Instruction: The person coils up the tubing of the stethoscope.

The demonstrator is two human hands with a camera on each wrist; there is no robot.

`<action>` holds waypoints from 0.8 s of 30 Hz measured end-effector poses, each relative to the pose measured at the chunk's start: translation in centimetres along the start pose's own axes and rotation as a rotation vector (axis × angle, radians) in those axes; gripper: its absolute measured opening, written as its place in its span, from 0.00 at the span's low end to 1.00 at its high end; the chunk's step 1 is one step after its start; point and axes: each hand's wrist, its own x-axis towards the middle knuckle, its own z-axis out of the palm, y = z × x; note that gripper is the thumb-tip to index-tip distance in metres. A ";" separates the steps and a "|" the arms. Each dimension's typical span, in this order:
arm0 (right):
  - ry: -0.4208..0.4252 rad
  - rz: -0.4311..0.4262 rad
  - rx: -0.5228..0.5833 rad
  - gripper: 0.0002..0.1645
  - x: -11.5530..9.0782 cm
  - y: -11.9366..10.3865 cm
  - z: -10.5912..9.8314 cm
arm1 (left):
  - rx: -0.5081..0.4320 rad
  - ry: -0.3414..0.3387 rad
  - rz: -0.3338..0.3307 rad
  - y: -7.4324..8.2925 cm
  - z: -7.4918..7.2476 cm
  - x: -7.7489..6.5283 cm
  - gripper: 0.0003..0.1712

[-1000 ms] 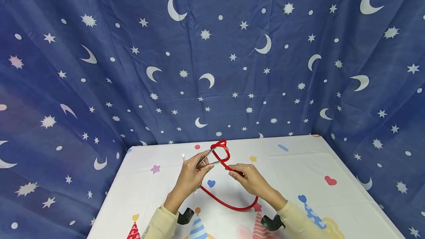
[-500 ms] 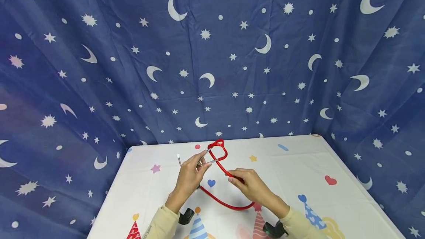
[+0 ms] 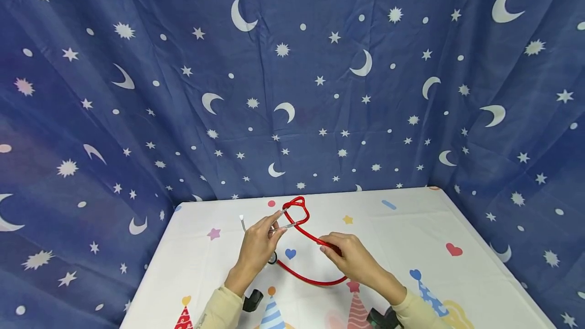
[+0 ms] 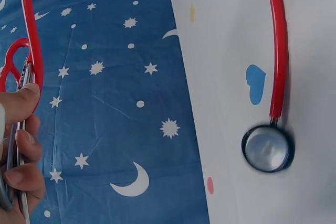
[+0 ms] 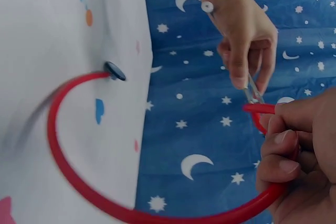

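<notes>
A stethoscope with red tubing (image 3: 315, 283) is held between both hands above the table. My left hand (image 3: 257, 245) pinches its metal ear tubes (image 4: 25, 80), and a white eartip (image 3: 241, 217) pokes out beyond that hand. The tubing's forked part makes a small loop past the fingertips. Lower on the tube, my right hand (image 3: 351, 257) grips the red tubing with curled fingers (image 5: 283, 166). From there the tube sags in a wide curve down to the round chestpiece (image 4: 268, 148), which hangs over or touches the tabletop; I cannot tell which.
A white cloth with printed party hats, stars and hearts covers the table (image 3: 393, 237). Behind and beside it hangs a blue curtain (image 3: 292, 90) with moons and stars. Black wrist cameras (image 3: 253, 300) sit at both wrists.
The right hand has moved slightly right and down along with the tubing. The left hand has shifted a little left, the forked loop has moved left, and the chestpiece shows more beside the left hand.
</notes>
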 end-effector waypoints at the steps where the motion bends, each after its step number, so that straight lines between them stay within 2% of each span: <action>1: 0.002 -0.006 -0.012 0.08 0.0 -0.1 -0.2 | 0.014 -0.002 0.016 0.0 0.0 -0.1 0.26; 6: 0.010 -0.054 -0.079 0.06 0.3 -0.5 -1.0 | 0.063 -0.014 0.074 0.3 0.1 -0.2 0.27; 11: 0.019 -0.136 -0.128 0.07 0.5 -0.7 -2.1 | 0.071 -0.015 0.057 0.4 0.1 -0.2 0.26; 15: 0.066 -0.214 -0.204 0.08 0.7 -0.8 -2.9 | 0.075 -0.030 0.042 0.5 0.2 -0.4 0.27; 21: 0.161 -0.370 -0.293 0.11 1.8 -0.9 -3.7 | 0.095 -0.091 0.100 1.6 0.2 -0.5 0.26; 24: 0.182 -0.408 -0.306 0.09 2.4 -1.3 -4.3 | 0.102 -0.125 0.121 2.4 0.1 -0.4 0.26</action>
